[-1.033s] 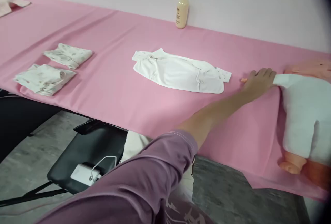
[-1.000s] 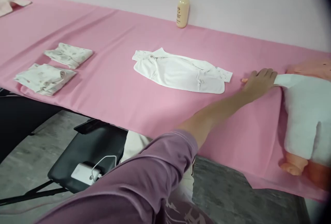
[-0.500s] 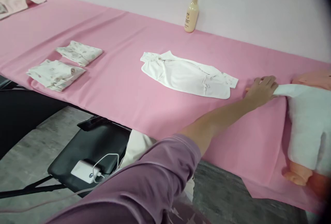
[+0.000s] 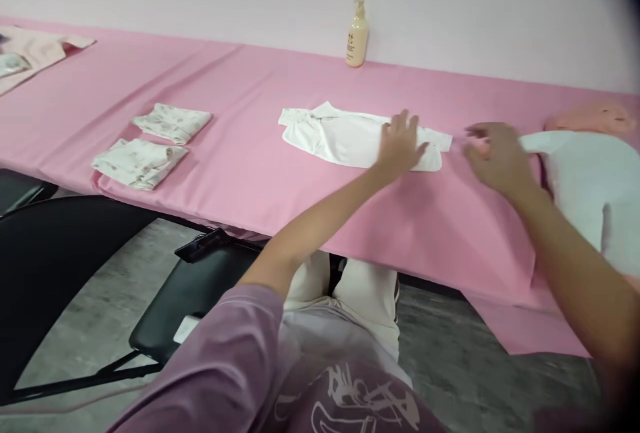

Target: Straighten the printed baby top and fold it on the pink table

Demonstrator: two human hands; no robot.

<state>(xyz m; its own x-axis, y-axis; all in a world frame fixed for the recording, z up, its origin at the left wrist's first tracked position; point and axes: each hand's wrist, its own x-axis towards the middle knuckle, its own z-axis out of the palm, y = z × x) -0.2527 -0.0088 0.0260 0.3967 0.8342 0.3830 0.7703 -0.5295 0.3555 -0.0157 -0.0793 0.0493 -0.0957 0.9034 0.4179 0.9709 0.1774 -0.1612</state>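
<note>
A white baby garment [image 4: 330, 136] lies spread flat on the pink table cover [image 4: 240, 173]. My left hand [image 4: 400, 143] rests on the garment's right end, open with fingers spread. My right hand [image 4: 493, 156] hovers just right of the garment, fingers stretched out, over the small pink hand of a baby doll [image 4: 590, 180]. The doll lies at the right edge in a pale blue-white suit, and its sleeve reaches toward my right hand. Neither hand holds anything.
Two folded printed baby clothes [image 4: 173, 122] [image 4: 137, 161] lie at the left of the table. A cream pump bottle [image 4: 357, 34] stands at the wall. A pale pink garment [image 4: 35, 53] lies far left. Black chairs [image 4: 205, 280] stand before the table.
My left hand left the doll's sleeve and moved left onto the white garment. My right hand came into view beside the doll's arm. The view swung a little to the right.
</note>
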